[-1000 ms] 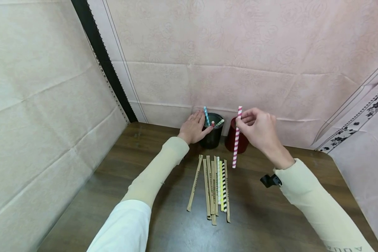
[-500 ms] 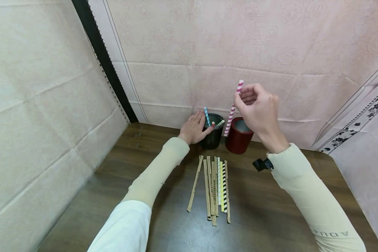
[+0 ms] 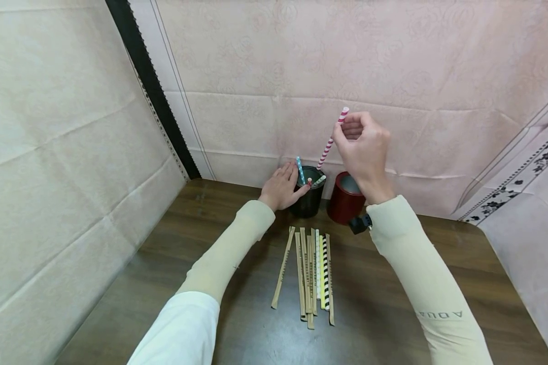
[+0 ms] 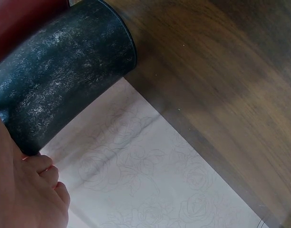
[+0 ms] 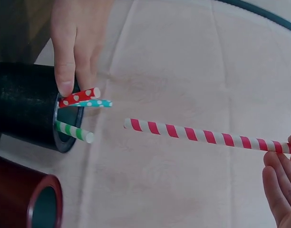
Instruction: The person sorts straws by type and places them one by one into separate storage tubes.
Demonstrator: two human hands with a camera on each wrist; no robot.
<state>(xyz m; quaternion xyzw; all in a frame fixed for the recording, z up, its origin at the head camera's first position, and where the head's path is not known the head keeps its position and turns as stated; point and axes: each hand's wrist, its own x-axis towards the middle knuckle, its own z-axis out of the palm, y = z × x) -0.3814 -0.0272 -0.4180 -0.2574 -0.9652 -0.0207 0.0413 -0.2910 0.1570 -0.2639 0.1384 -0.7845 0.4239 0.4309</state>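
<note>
A black cup stands by the back wall with paper straws in it: a blue dotted straw, a red dotted straw and a green-striped straw. My left hand holds the cup's left side at the rim, thumb in front and fingers behind. My right hand pinches a pink-and-white striped paper straw near its upper end. The straw slants down to the left, its lower end just short of the black cup's opening.
Right of the black cup stands a dark red cup. On the wooden table lie several brown paper-wrapped straws, plus white, yellow and black-striped ones. A cloth-covered wall rises close behind the cups.
My right hand has lifted the pink-striped straw from in front of the red cup, then moved left, tilting its lower end toward the black cup. My left hand stays on the cup.
</note>
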